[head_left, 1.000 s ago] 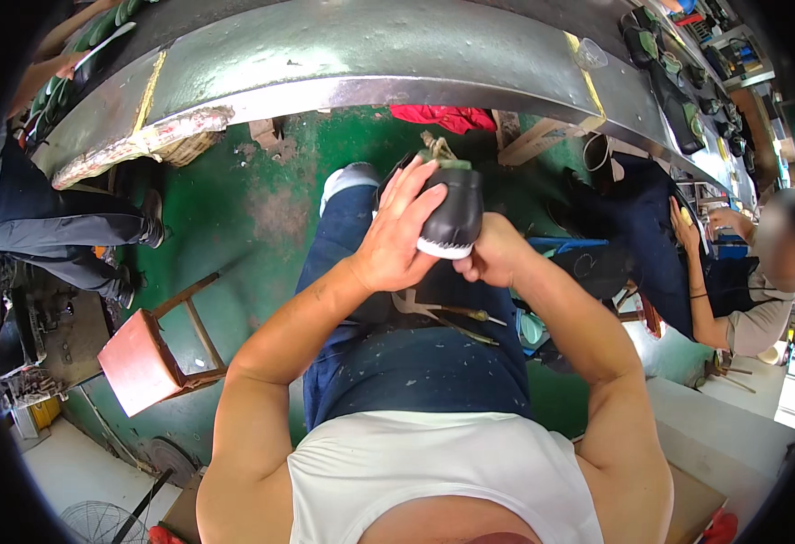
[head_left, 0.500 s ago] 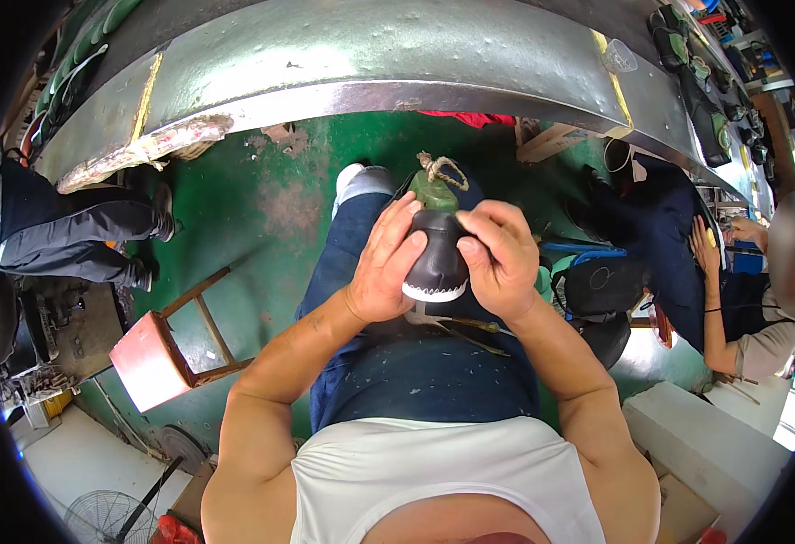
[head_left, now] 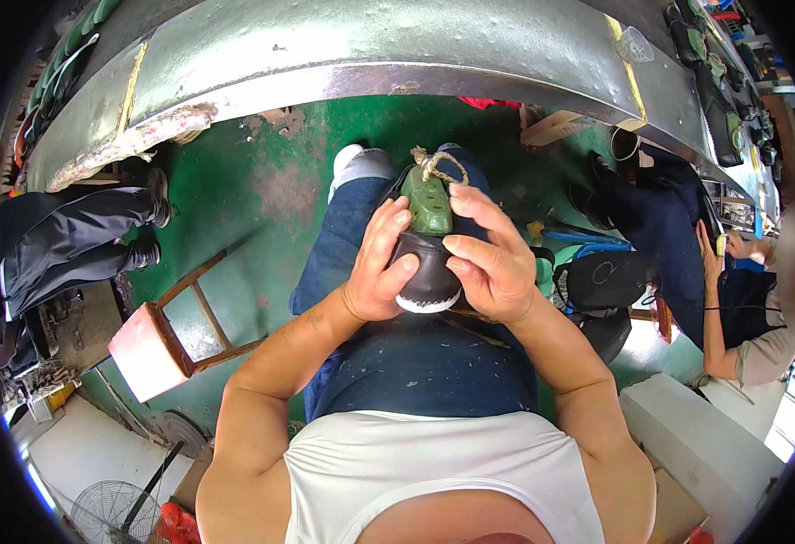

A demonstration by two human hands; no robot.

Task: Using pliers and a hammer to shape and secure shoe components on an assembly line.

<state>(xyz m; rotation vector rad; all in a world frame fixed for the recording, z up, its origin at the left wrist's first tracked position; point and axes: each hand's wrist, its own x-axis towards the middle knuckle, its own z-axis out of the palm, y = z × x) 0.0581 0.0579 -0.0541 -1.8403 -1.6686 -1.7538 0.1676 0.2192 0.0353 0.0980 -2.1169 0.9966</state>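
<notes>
Between my two hands is a black shoe upper (head_left: 428, 283) with white zigzag stitching along its near edge. It sits around a green shoe last (head_left: 430, 207), which sticks out at the far end with a loop of rope (head_left: 437, 165) tied to it. My left hand (head_left: 381, 263) grips the left side, thumb on the black upper and fingers reaching along the last. On the right, my right hand (head_left: 492, 256) has thumb and forefinger at the upper's far rim, other fingers beside the last. The underside is hidden.
A long metal-topped workbench (head_left: 361, 41) crosses the far side. A red stool (head_left: 151, 349) lies tipped over at the left, and a fan (head_left: 112, 512) stands at the lower left. Another person's hand (head_left: 711, 256) and dark trousers show at the right; someone else's legs (head_left: 75, 227) are at the left.
The shoe has tilted in my hands, so more of the green last shows and less of the black upper. My right-hand fingers have spread farther along the last.
</notes>
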